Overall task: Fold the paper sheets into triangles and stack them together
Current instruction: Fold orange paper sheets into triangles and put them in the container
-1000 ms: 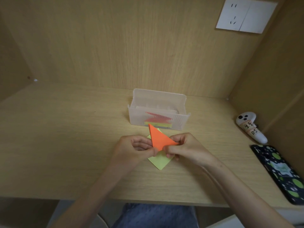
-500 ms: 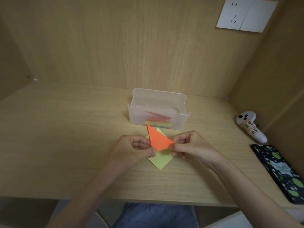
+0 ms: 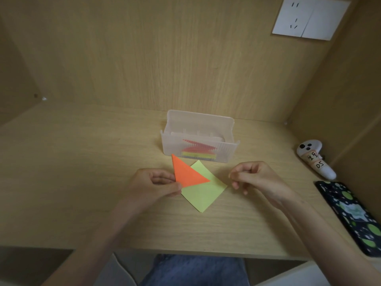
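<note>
The folded orange triangle (image 3: 188, 173) is held up just above the desk (image 3: 82, 182), near the middle, with one sharp tip pointing far-left and another pointing right. Only the left hand (image 3: 152, 186) has it now, pinching its near-left corner between thumb and curled fingers. Half a second ago both hands gripped this triangle. Since then the right hand (image 3: 255, 178) has let go and drawn away to the right, and it hangs well apart from the paper with its fingers loosely curled round nothing. The triangle itself has tipped a little to the left.

Beneath it, a yellow-green sheet (image 3: 203, 195) lies flat on the desk, turned like a diamond, unfolded and in the same spot as before; the triangle overlaps its far-left part.

Just beyond, a clear plastic box (image 3: 198, 124) holds a stack of red, orange and yellow papers (image 3: 199, 151). Far to the right a white controller (image 3: 315, 159) lies against the side wall, and nearer on the right a phone (image 3: 354, 215) in a dark spotted case
</note>
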`<move>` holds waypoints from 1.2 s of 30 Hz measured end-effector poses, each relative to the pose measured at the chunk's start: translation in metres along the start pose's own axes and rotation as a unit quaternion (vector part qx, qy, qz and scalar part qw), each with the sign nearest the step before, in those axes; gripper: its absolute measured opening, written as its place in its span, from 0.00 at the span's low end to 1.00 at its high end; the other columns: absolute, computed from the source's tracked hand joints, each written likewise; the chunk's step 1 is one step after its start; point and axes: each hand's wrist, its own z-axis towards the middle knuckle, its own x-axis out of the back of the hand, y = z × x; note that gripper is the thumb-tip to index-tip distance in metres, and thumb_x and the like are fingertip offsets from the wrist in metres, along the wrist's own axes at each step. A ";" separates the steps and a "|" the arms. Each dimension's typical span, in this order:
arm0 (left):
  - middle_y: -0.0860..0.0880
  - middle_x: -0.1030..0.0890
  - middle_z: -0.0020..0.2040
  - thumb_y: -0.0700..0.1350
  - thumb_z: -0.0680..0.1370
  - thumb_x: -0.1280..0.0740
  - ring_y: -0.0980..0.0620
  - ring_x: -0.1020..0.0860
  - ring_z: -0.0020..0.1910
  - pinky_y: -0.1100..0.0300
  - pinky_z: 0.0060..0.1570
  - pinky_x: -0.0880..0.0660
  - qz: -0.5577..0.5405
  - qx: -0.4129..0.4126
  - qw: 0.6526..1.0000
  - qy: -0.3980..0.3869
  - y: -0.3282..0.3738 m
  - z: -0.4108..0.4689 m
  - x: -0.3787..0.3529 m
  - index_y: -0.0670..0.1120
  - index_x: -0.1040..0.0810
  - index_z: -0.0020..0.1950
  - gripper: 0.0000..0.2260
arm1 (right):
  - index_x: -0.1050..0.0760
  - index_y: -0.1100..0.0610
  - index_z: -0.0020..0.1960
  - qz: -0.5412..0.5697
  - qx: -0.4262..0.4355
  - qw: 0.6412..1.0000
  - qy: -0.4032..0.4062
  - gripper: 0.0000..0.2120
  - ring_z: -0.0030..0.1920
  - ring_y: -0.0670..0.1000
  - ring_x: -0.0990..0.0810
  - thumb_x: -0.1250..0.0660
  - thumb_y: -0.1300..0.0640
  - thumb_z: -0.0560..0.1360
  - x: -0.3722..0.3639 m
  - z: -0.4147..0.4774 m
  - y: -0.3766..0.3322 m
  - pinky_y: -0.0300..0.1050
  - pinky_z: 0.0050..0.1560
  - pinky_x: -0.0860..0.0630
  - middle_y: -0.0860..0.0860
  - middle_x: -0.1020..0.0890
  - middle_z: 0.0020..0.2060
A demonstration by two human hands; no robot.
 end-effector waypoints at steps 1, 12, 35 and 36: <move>0.49 0.16 0.32 0.36 0.68 0.25 0.57 0.18 0.31 0.72 0.33 0.25 0.001 0.001 1.000 0.001 0.000 0.001 0.002 0.44 0.19 0.37 0.05 | 0.21 0.62 0.37 0.007 0.004 1.000 -0.001 0.07 0.28 0.47 0.25 0.34 0.67 0.73 0.000 -0.001 0.000 0.39 0.28 0.29 0.52 0.21 0.27; 0.49 0.16 0.35 0.37 0.66 0.24 0.56 0.17 0.37 0.68 0.37 0.23 0.026 -0.035 0.998 -0.050 0.007 0.000 -0.016 0.45 0.19 0.39 0.06 | 0.19 0.59 0.39 0.028 0.032 0.992 -0.117 0.02 0.33 0.48 0.22 0.27 0.63 0.69 -0.042 0.004 -0.007 0.37 0.31 0.26 0.55 0.17 0.34; 0.52 0.15 0.33 0.38 0.66 0.23 0.60 0.18 0.34 0.74 0.37 0.25 0.040 -0.039 0.998 0.033 -0.004 0.008 0.006 0.49 0.17 0.38 0.07 | 0.22 0.65 0.39 0.107 0.028 0.994 0.001 0.03 0.25 0.46 0.23 0.29 0.67 0.69 -0.049 0.002 -0.002 0.36 0.30 0.24 0.52 0.19 0.27; 0.52 0.15 0.34 0.38 0.67 0.24 0.60 0.18 0.34 0.75 0.37 0.25 0.029 -0.037 0.998 0.041 -0.005 0.010 0.010 0.49 0.17 0.39 0.07 | 0.22 0.65 0.39 0.127 0.027 0.991 0.025 0.03 0.26 0.47 0.23 0.29 0.67 0.69 -0.046 0.003 -0.001 0.36 0.30 0.24 0.53 0.18 0.28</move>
